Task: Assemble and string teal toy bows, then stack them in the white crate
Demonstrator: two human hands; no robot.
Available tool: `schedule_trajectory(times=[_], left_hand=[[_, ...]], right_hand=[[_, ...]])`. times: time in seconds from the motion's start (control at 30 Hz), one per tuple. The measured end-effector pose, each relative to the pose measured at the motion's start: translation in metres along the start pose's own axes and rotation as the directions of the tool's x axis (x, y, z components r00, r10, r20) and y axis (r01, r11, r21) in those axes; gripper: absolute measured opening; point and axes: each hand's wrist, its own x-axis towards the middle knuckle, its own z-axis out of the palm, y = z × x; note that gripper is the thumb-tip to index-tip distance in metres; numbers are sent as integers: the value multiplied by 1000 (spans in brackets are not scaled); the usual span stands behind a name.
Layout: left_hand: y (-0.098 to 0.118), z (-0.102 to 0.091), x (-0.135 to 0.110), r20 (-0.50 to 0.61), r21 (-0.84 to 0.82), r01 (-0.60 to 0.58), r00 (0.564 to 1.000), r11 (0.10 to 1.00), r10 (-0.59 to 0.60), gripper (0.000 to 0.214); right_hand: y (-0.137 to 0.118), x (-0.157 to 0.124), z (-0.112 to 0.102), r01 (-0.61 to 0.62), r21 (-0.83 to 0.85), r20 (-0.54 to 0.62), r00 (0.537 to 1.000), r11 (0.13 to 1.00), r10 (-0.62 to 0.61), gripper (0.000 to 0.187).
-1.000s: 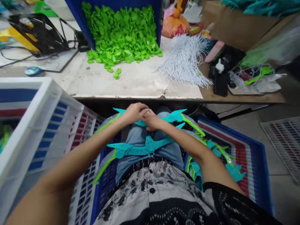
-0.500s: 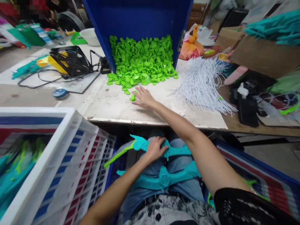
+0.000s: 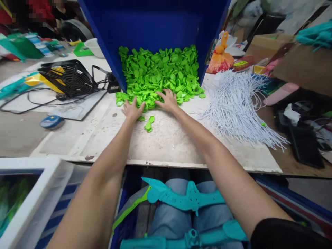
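Both my hands reach to the near edge of a heap of small green plastic pieces [image 3: 160, 69], which spills from a blue bin [image 3: 158, 20] onto the table. My left hand [image 3: 132, 110] touches the pile's front left with fingers spread. My right hand [image 3: 168, 101] lies at the front middle of the heap, fingers apart. Several loose green pieces [image 3: 148, 125] lie on the table between my forearms. Across my lap rest a teal plastic part [image 3: 178, 195] with a green and clear curved limb [image 3: 129, 212], and a second teal part [image 3: 176, 240] nearer me.
A bundle of thin white strands [image 3: 238, 107] lies at the right, by a dark phone [image 3: 306, 145]. On the left are a black fan [image 3: 70, 77] with its cable and a blue round tin [image 3: 52, 121]. A white crate [image 3: 52, 169] stands lower left.
My left hand has left the teal part on my lap and moved up to the green pile. My right hand has moved forward onto the heap's edge. The view has shifted.
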Motion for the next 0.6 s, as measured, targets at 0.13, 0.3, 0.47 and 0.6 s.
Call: schedule_trajectory(times=[0.13,0.3,0.47,0.6], left_hand=[[14,34,-32,-31,-36,-218,976,975,217,57],[19,45,-88,9,-160,-469,879,868,477,57],[23,38,-106,-21,-305,-533,832,789,555,78],[11,18,-138,-72,-283,-529,843,800,532,77]], right_hand=[[12,-41,-8,132,-22,19,991,991,-132,49],[32,-118,-28,210,68,-51,977,975,-207,44],[27,-178,-48,115,-55,-191,974,992,-124,26],[15,-204,-64,51,-228,-147,985,972,-86,22]])
